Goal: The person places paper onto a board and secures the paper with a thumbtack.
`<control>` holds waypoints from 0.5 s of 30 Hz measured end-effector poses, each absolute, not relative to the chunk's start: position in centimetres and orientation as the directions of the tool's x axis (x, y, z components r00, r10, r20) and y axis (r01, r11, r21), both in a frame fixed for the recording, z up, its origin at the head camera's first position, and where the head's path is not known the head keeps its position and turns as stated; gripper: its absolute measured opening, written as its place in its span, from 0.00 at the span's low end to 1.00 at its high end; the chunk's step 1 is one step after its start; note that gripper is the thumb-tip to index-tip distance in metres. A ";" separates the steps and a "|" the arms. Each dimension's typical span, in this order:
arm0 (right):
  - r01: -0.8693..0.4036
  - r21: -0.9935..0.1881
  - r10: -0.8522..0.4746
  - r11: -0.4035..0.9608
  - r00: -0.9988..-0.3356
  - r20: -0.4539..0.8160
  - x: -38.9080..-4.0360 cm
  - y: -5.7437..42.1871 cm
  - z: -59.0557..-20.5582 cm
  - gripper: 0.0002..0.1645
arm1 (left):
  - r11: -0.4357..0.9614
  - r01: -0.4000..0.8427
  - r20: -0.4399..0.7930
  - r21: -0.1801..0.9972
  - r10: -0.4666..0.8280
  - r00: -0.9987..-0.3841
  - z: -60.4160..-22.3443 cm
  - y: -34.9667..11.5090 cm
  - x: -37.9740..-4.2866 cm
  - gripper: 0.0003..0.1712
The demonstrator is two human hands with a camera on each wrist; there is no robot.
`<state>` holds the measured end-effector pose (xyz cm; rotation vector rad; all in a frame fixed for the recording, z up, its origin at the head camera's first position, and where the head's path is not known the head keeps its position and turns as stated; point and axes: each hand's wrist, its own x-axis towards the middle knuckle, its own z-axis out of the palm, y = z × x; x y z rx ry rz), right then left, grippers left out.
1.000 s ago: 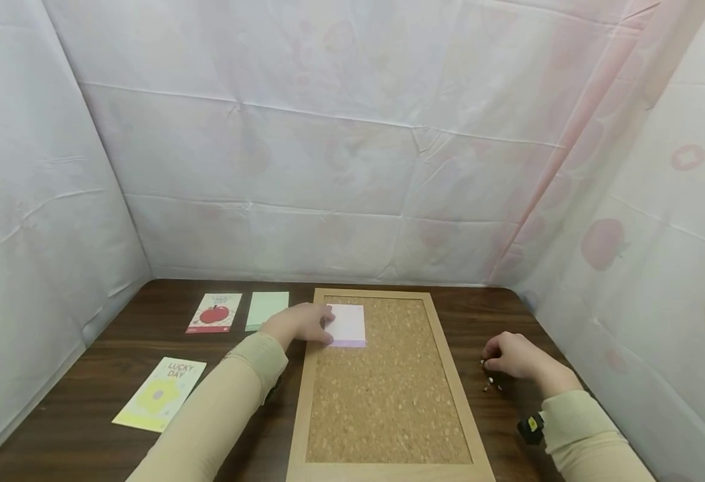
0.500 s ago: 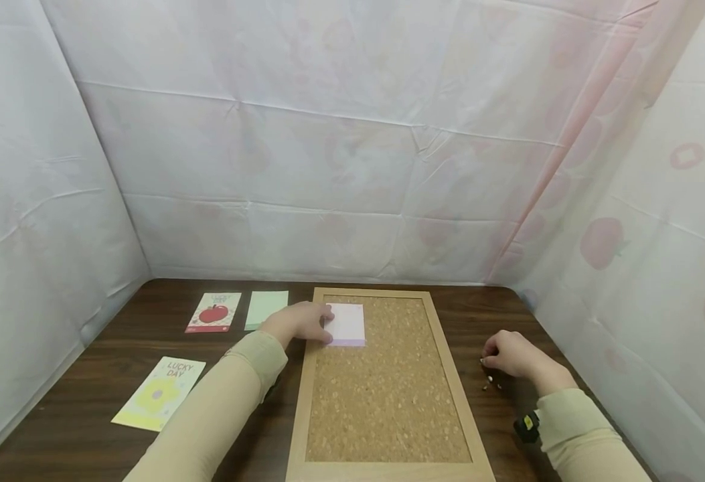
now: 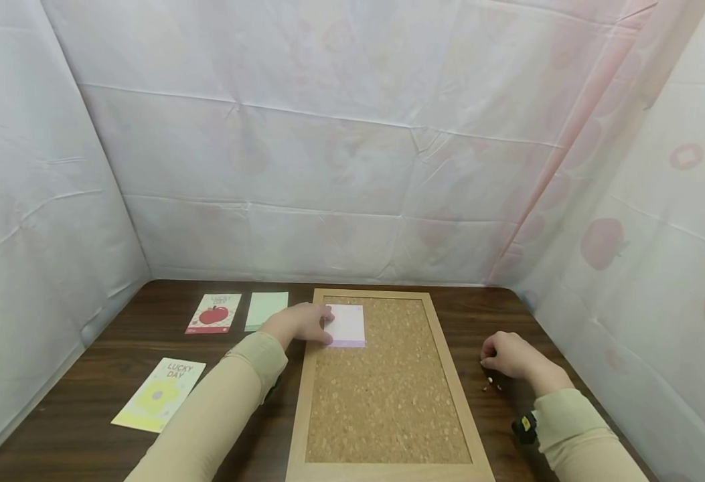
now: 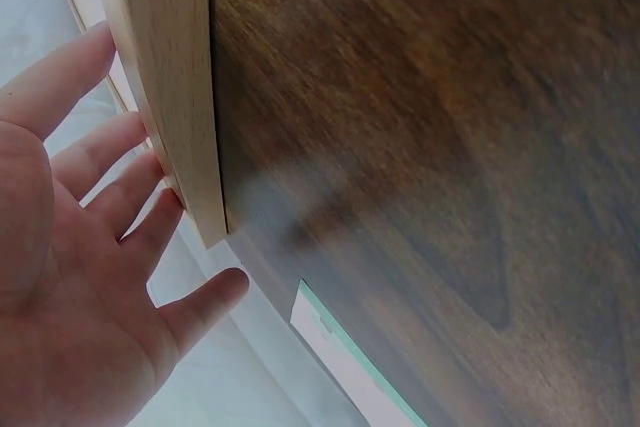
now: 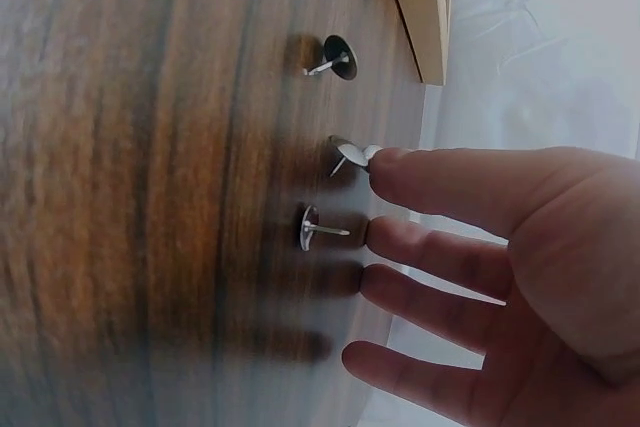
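My left hand [image 3: 306,323] lies at the upper left of a wood-framed cork board [image 3: 388,395]. Its thumb and a fingertip touch the left side of a white note sheet [image 3: 346,324] with a lilac bottom strip. Seen from the left wrist, the fingers [image 4: 130,187] are fairly straight along the board's frame [image 4: 165,67]. Right of the board, my right hand [image 3: 511,355] is low over the table. In the right wrist view its thumb [image 5: 420,175] pinches at a metal thumbtack [image 5: 350,153]; the index finger is hidden behind it. Other thumbtacks [image 5: 341,57] lie close by, points showing.
Left of the board lie a red apple card [image 3: 214,314], a pale green note sheet [image 3: 267,310] and a yellow "Lucky Day" card [image 3: 161,394]. The dark wooden table [image 3: 87,395] meets white printed cloth [image 3: 328,248] at its back and sides.
My right hand has shifted very slightly left at the thumbtacks. The left hand and the note sheet stay where they were.
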<state>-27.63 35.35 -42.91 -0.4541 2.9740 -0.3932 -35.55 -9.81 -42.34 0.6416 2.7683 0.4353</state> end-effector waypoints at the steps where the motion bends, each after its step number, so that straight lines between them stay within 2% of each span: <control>1: -0.275 -0.271 -0.303 0.923 -0.951 -0.068 -27.6 35.3 -42.9 0.10 | 0.857 0.382 -0.187 0.345 0.461 -0.867 -42.4 -9.8 -35.6 0.34; 15: -0.294 -0.272 -0.320 0.916 -0.946 -0.057 -27.5 35.3 -42.9 0.11 | 0.850 0.389 -0.183 0.356 0.471 -0.863 -42.5 -9.9 -35.6 0.34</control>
